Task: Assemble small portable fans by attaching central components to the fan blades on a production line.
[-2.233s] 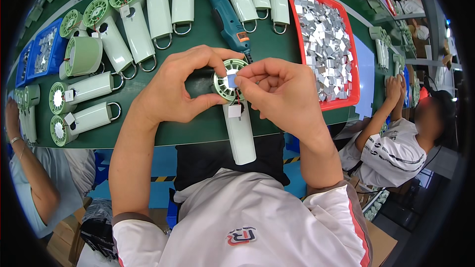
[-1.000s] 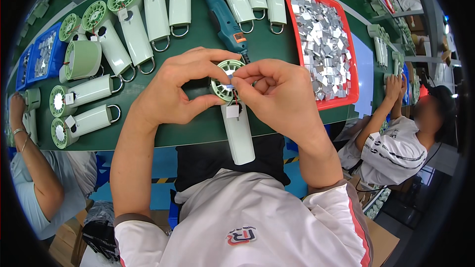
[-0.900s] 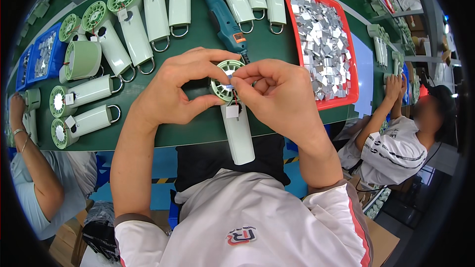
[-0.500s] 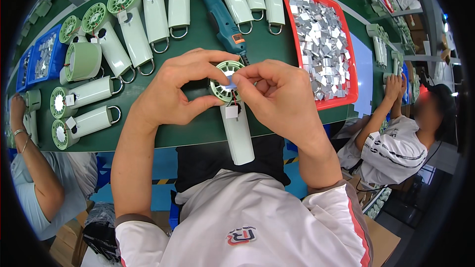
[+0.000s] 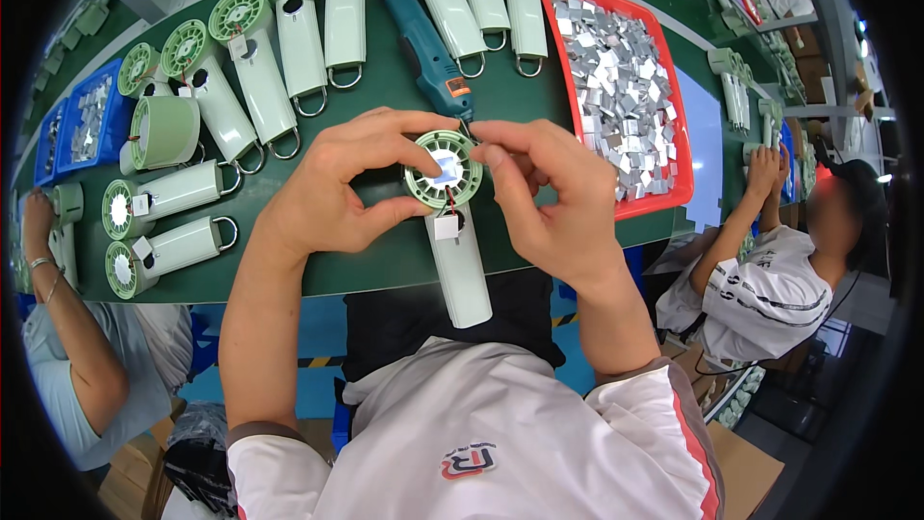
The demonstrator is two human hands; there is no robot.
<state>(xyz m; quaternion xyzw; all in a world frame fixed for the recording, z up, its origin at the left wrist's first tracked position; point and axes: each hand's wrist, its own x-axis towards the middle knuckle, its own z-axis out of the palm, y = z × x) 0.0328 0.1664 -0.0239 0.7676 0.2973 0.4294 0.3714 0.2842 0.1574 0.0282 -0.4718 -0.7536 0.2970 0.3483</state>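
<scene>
A pale green handheld fan body (image 5: 461, 274) lies in front of me, its handle reaching past the table's near edge. My left hand (image 5: 332, 178) grips its round slotted head, thumb at the lower left rim and index finger along the top. Another left fingertip rests on a shiny bluish-white piece (image 5: 447, 170) in the head's centre. My right hand (image 5: 558, 197) is at the head's right rim, index finger stretched toward it and thumb apart, with nothing visible between them. Red and black wires run from the head to a small white connector (image 5: 447, 227).
Several similar fan bodies (image 5: 260, 82) line the left and back. A teal electric screwdriver (image 5: 433, 58) lies just beyond my hands. At right stands a red tray (image 5: 685, 159) of small silvery pieces; blue bins (image 5: 120, 106) stand far left. Co-workers sit on both sides.
My right fingers have drawn back from the centre of the fan head to its right rim, leaving the bluish-white piece in view. My left hand keeps its hold.
</scene>
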